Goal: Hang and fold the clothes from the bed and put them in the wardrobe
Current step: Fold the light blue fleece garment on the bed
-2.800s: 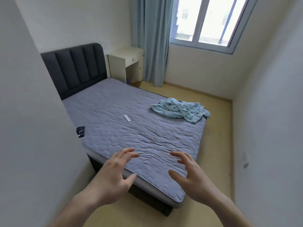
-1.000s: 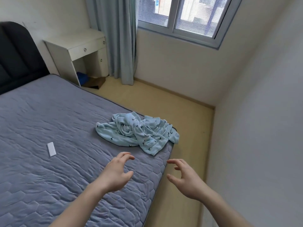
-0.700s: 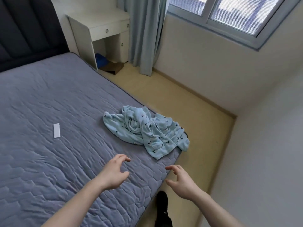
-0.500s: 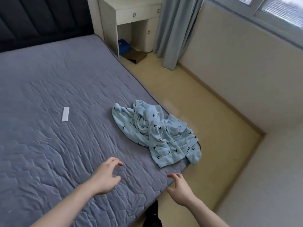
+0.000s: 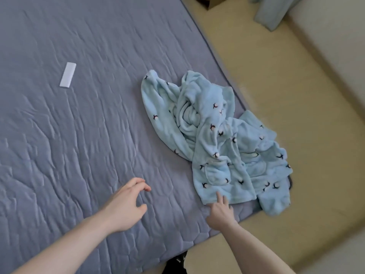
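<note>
Quilted grey-blue fabric covered the bed (image 5: 83,123), stitched in a honeycomb pattern and rippled with shallow creases. I looked down on it from above its near corner.

Position of the clothes: one crumpled pale-blue fleece garment (image 5: 215,139), printed with small dark marks, lay at the right side of the bed near the corner. Its lower right part hung over the bed's edge toward the floor (image 5: 286,91).

Left hand (image 5: 126,206): held above the bare cover, well to the left of the garment. Fingers were loosely curled, thumb apart from them, and nothing was held.

Right hand (image 5: 220,211): reached forward at the garment's near hem. The fingers were extended, with their tips at the cloth's edge. I could not tell whether they pressed the fabric or only met it. Nothing was gripped.

Other items on the surface: a small white flat rectangular object (image 5: 68,74) lay on the cover, well apart from the garment, toward the upper left.

Room: the floor was a pale yellow-tan and ran along the right side of the bed. A light wall (image 5: 335,36) bordered it at the upper right. The lower end of a grey-blue curtain (image 5: 270,10) hung at the top right, above the floor. A dark shape (image 5: 176,264) showed at the bottom edge, beside the bed's near corner; what it was could not be determined.
</note>
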Available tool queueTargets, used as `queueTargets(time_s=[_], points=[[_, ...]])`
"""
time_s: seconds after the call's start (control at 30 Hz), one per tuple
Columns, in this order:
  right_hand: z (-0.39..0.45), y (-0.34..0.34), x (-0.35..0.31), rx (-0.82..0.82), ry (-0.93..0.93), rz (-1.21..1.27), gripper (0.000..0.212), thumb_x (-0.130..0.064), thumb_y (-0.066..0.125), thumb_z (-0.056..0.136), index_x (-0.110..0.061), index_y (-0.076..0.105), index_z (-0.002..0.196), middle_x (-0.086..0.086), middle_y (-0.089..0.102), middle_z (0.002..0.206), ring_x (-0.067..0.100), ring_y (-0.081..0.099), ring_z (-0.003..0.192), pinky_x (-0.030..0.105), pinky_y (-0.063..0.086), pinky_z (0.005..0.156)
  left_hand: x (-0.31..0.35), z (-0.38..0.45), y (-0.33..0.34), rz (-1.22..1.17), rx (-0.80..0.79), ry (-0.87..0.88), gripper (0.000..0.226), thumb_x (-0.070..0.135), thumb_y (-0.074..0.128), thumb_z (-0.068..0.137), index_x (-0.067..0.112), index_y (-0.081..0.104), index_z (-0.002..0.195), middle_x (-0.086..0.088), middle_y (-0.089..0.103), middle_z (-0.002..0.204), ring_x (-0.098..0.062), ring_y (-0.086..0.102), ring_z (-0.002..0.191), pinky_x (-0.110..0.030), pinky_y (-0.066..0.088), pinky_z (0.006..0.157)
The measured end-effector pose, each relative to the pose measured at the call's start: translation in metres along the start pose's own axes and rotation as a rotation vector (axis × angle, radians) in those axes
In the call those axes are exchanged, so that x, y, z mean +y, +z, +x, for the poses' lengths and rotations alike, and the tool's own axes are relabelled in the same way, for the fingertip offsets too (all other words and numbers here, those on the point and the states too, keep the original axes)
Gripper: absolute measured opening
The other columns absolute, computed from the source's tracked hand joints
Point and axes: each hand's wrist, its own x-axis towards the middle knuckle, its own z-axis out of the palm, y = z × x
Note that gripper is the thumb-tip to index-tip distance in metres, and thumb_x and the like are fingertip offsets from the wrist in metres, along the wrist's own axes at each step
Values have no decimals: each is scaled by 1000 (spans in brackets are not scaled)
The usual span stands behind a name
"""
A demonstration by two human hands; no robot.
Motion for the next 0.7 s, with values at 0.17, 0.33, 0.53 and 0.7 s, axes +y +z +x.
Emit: queueTargets(time_s=[0.17, 0.33, 0.53, 0.7], points=[[54, 21, 5, 72, 41, -135, 47, -18, 52, 98, -19, 49, 145, 8, 3, 170, 36, -2, 157, 58, 21, 122, -17, 18, 28, -6, -9, -24, 35, 32, 59, 96, 39, 53, 130, 25, 33, 146, -4, 44, 135, -25, 35, 109], [12, -8, -17, 322, -55, 381, 31, -6, 54, 84, -26, 59, 106, 0, 68, 107, 24, 64, 104, 40, 51, 85, -20, -15, 23, -38, 19, -46, 35, 31, 60, 94, 39, 54, 127, 24, 36, 145, -2, 44, 134, -19, 32, 109], [-148, -87, -83, 327, -266, 1108, 16, -14, 59, 79, -19, 44, 81, -5, 45, 60, 15, 39, 54, 26, 33, 48, -6, -109, -8, -133, 38, -32, 34, 31, 61, 89, 45, 50, 118, 25, 43, 136, 1, 55, 116, -22, 40, 104], [-318, -151, -139, 229, -614, 1189, 30, 5, 62, 74, -19, 43, 78, 3, 44, 64, 18, 39, 62, 26, 33, 52, 1, -204, -58, -191, 112, 30, 58, 26, 67, 85, 31, 47, 140, 14, 45, 143, -7, 55, 123, -25, 43, 102]])
